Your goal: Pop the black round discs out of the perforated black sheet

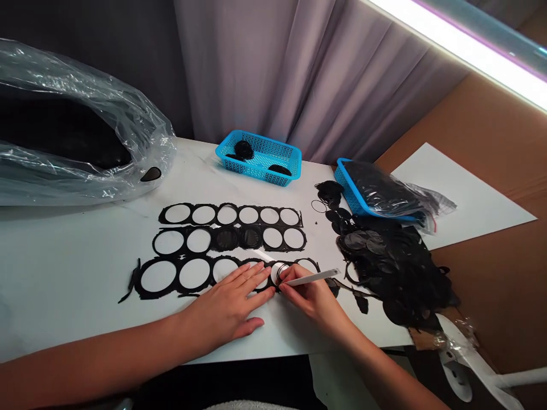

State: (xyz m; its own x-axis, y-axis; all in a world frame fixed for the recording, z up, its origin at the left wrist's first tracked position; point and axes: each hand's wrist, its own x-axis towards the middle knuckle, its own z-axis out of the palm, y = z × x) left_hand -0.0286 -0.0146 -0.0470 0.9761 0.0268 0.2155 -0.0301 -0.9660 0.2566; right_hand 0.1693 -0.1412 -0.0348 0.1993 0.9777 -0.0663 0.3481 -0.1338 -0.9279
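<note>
My left hand [237, 299] lies flat with fingers stretched over the front black sheet strip [177, 274], which has a row of large round holes. My right hand [314, 299] pinches a slim white stick-like tool [314, 277]; its working tip is hidden at the fingers. Several thin black rings [281, 272] stand by the right fingertips, over a hole in the strip. Behind lies a middle black strip [185, 242], with dark discs [226, 239] still filling two of its holes. The back black strip [191, 215] has only open holes.
A blue basket [256, 173] with some black pieces stands at the back. To the right, another blue basket [352, 191] holds a plastic bag, beside a heap of black discs and scraps [397, 273]. A large clear plastic bag [145, 136] lies left. A lamp [470, 45] hangs upper right.
</note>
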